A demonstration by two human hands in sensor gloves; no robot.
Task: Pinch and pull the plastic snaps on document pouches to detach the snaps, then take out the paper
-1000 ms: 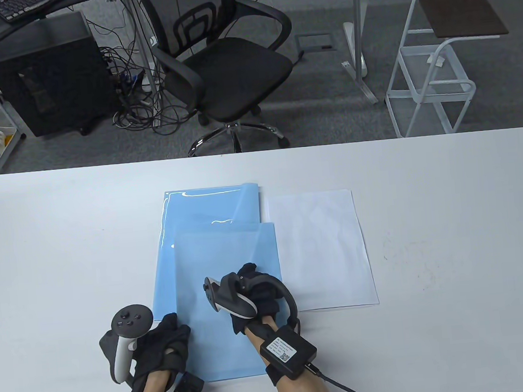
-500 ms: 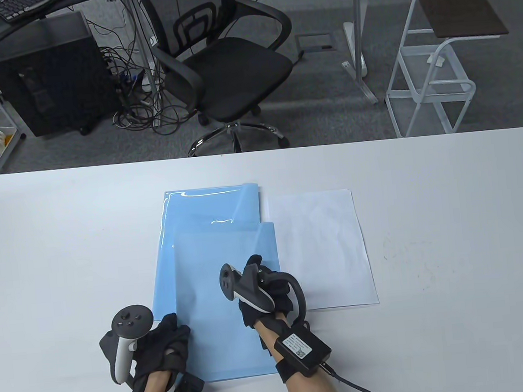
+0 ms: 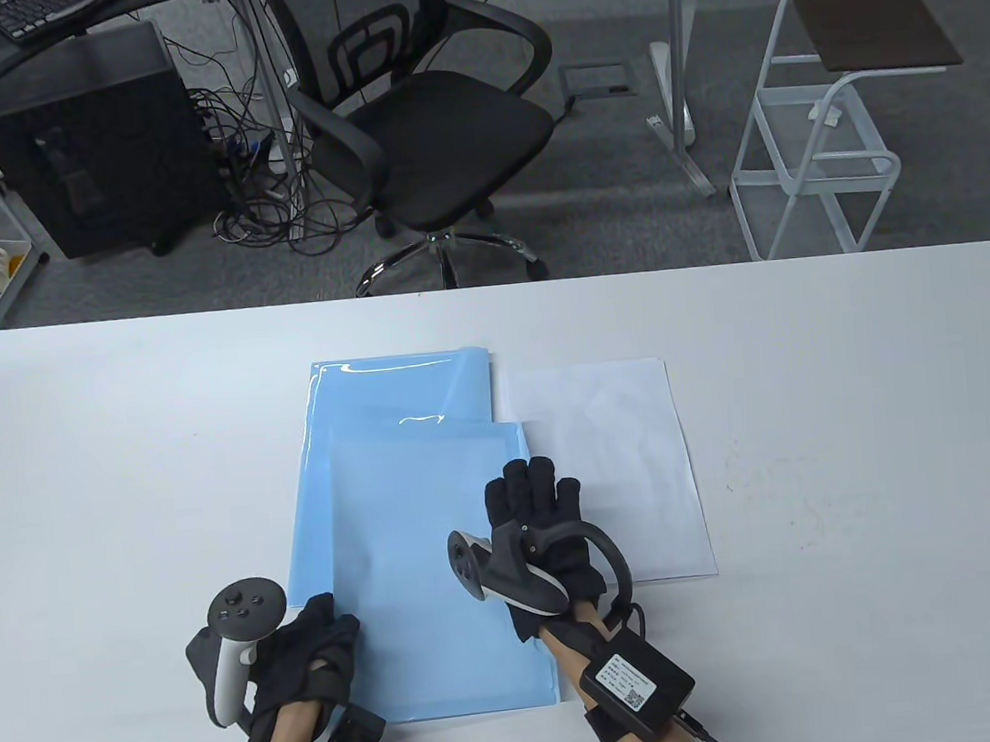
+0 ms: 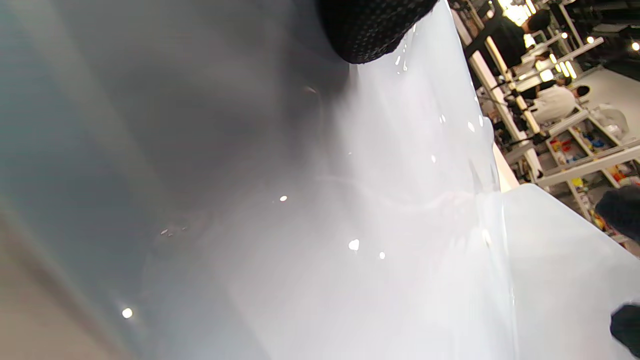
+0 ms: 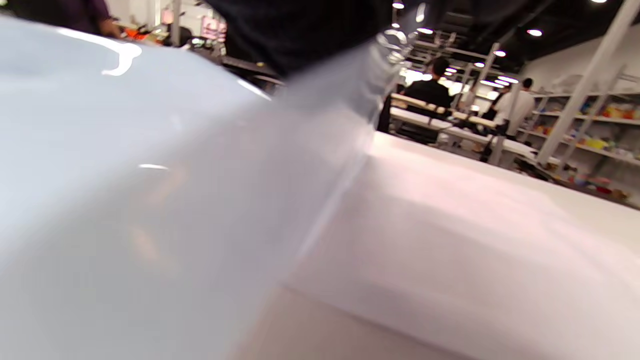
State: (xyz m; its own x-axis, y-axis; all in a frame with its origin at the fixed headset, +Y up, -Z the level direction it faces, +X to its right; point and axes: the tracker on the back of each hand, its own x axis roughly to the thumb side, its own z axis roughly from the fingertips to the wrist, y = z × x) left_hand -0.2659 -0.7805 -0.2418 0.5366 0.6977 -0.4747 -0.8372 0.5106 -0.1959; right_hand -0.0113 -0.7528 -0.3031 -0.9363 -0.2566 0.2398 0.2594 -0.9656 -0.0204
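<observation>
Two light blue document pouches lie stacked mid-table, the front pouch [image 3: 426, 568] on top of the back pouch [image 3: 393, 389]. A white paper sheet [image 3: 632, 454] lies flat just to their right. My left hand [image 3: 323, 633] rests with flat fingers on the front pouch's near left corner; one fingertip [image 4: 372, 30] shows pressing the glossy surface. My right hand [image 3: 533, 493] lies palm down with straight fingers across the front pouch's right edge and the paper's left edge, holding nothing. No snap shows in any view. The right wrist view shows the pouch [image 5: 125, 175] beside the paper [image 5: 450, 240].
The white table [image 3: 856, 443] stretches to both sides. Beyond its far edge stand a black office chair [image 3: 430, 125], a black computer tower [image 3: 94, 138] with loose cables, and a white side stand [image 3: 828, 125].
My right hand has moved right and away from me, and its curled fingers have straightened out flat. My left hand has stayed on the pouch's corner.
</observation>
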